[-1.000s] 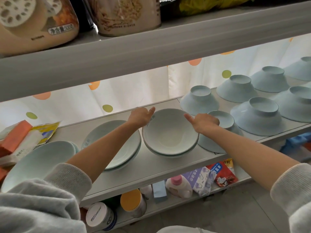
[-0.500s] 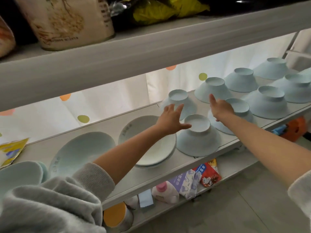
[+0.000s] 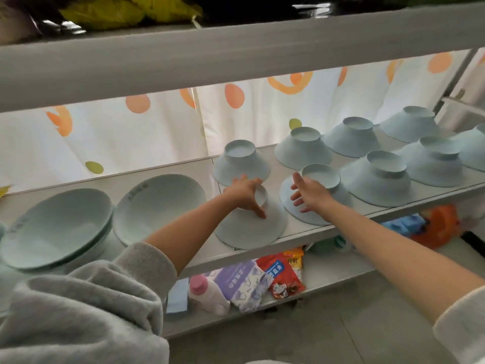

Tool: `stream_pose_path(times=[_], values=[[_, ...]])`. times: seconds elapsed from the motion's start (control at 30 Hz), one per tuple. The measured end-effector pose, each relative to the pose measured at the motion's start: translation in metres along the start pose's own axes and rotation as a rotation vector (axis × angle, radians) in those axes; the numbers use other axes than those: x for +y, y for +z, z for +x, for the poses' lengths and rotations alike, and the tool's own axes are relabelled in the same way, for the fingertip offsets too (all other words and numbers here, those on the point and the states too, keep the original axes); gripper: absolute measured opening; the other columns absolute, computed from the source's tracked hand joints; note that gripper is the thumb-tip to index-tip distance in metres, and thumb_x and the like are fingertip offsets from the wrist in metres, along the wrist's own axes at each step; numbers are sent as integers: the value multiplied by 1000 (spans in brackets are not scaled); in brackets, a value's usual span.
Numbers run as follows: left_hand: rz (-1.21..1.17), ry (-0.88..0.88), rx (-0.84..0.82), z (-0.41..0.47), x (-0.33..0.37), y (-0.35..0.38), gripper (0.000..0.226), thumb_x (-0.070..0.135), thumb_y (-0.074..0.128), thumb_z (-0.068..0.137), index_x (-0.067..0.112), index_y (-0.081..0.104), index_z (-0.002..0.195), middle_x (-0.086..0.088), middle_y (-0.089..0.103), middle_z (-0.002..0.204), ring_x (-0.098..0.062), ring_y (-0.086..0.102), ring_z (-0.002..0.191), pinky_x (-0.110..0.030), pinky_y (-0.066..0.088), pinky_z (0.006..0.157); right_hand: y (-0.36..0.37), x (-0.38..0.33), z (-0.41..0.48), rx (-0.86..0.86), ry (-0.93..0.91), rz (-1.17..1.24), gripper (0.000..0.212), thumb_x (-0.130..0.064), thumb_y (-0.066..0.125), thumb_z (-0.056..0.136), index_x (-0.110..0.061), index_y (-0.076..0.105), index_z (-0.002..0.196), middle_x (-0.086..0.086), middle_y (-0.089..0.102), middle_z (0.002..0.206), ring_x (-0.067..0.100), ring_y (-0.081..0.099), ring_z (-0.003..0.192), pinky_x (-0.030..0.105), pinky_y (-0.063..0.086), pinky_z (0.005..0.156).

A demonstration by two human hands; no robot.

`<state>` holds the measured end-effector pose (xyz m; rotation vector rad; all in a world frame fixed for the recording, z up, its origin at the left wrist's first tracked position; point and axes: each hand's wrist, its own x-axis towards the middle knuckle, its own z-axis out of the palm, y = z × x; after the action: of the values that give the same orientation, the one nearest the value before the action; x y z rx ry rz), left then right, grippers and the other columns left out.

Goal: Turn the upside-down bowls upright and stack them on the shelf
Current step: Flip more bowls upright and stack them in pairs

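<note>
Fingers of the left hand are curled over the foot ring of the nearest upside-down bowl at centre frame — half a second ago this hand was spread flat beside that ring, not gripping it. Right hand is open, fingers splayed, palm against the near wall of the next inverted bowl; earlier it rested higher, at that bowl's far side.

Largest first: the shelf runs from lower left to right edge. Upright bowl stacks occupy the left of the frame, one stack at far left, a second beside it; both have shifted left in the frame since the earlier picture. Seven more inverted bowls fill the upper right, the closest just behind the left hand. Below the shelf lie a purple packet and a pink-capped bottle.
</note>
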<state>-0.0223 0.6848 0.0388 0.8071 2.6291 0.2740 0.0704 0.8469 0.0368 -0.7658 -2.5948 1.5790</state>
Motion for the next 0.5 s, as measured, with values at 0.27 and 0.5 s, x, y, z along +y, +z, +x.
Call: stream_pose_path(times=[0.27, 0.5], values=[[-930, 16, 64, -36, -13, -46, 68, 29, 81, 73, 28, 51, 133, -3, 58, 126, -24, 58, 112, -41, 54, 90, -17, -25, 11, 117, -251, 420, 46, -43, 26, 101, -10, 58, 104, 7, 63, 97, 21, 58, 97, 42, 45, 96], [-1584, 163, -221, -54, -23, -41, 49, 52, 49, 86, 20, 53, 124, -6, 68, 105, -24, 69, 91, -47, 57, 71, 0, -41, 22, -110, -190, 341, 27, -42, 52, 93, -18, 52, 104, 6, 59, 103, 24, 59, 90, 42, 51, 78]])
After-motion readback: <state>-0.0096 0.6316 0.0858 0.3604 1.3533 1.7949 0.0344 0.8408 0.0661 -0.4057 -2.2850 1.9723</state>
